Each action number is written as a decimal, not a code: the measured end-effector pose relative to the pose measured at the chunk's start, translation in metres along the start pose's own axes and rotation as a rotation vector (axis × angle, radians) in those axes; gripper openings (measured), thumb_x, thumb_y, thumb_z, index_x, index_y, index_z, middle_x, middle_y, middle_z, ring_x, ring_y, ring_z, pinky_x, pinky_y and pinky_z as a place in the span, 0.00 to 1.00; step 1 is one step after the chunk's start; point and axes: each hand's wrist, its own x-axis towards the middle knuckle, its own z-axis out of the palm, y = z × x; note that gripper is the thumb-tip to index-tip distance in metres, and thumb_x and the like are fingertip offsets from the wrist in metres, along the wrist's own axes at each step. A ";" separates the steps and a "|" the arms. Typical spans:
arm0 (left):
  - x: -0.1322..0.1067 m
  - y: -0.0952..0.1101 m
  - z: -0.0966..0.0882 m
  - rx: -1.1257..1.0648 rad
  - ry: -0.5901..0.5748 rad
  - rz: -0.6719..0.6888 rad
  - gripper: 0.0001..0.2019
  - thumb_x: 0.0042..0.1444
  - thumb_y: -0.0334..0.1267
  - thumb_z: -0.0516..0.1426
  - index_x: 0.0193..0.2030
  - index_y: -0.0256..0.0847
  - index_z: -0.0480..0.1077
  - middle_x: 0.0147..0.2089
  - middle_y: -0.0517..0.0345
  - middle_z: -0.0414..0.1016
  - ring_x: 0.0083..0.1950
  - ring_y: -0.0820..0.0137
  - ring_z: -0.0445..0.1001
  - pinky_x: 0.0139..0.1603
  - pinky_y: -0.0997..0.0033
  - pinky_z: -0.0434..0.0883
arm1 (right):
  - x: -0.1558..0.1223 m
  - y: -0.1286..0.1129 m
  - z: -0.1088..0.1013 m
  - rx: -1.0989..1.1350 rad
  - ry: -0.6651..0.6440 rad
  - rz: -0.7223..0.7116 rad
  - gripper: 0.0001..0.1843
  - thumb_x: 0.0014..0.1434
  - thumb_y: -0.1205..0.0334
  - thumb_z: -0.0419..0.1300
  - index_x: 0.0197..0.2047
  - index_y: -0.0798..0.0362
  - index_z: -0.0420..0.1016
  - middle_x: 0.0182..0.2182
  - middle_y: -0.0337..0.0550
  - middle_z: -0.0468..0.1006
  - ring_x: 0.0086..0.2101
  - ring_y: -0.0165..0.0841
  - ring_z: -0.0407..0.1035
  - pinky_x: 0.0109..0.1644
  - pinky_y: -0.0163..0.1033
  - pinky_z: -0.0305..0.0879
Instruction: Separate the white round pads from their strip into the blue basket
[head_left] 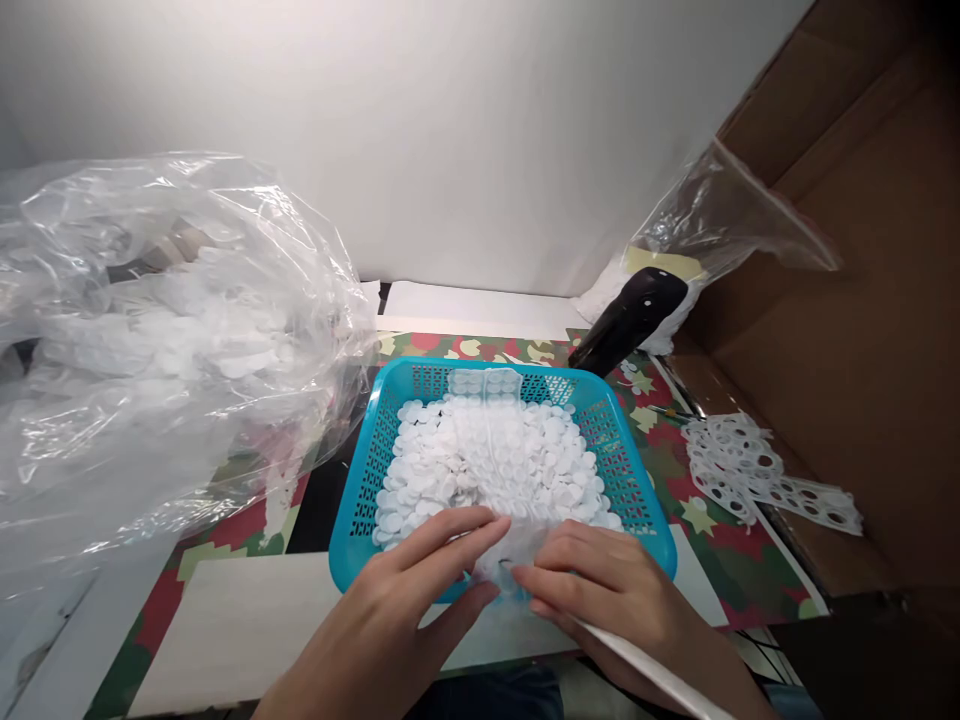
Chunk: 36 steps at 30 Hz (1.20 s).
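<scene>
A turquoise plastic basket (353,500) holds a heap of small round white discs (420,470). Across the heap lies a translucent sheet (489,432) with rows of round shapes, its far end resting against the basket's back wall. My left hand (416,580) has the near end of this sheet between thumb and fingers, over the basket's front rim. Just to the right, my right hand (611,585) is closed with its fingertips on the same end. A narrow white strip (649,672) runs from under the right hand toward me; where it starts is hidden.
A large clear plastic bag (165,370) with white pieces bulges at the left. Behind the basket's right corner stands a black handle-like object (628,318). White strips with round holes (739,465) lie at right, beside a cardboard box (840,330). Another clear bag (705,215) leans behind.
</scene>
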 end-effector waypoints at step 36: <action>-0.003 0.001 -0.001 0.089 0.022 0.138 0.24 0.61 0.28 0.52 0.64 0.41 0.56 0.59 0.56 0.65 0.58 0.72 0.66 0.60 0.76 0.65 | -0.033 0.005 -0.019 0.325 0.215 0.222 0.12 0.64 0.64 0.50 0.46 0.50 0.72 0.33 0.46 0.76 0.38 0.40 0.71 0.40 0.44 0.68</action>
